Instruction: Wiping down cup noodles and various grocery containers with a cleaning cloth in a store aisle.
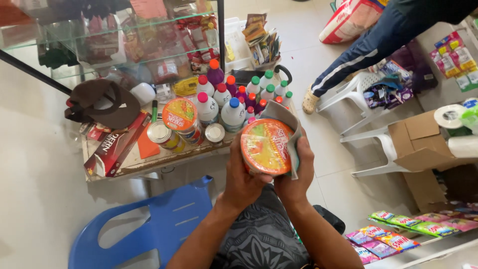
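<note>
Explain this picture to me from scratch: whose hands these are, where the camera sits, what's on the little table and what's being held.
There is no machine here. A camera worn on a person's head looks down at their own two hands. The left hand and right hand together grip a round instant noodle cup, with a grey cloth wrapped behind it. Ahead, a low table carries plastic bottles with coloured caps, tins, another noodle cup, a red carton and a brown cap. A blue plastic chair stands below. Another person's leg shows at upper right.
</note>
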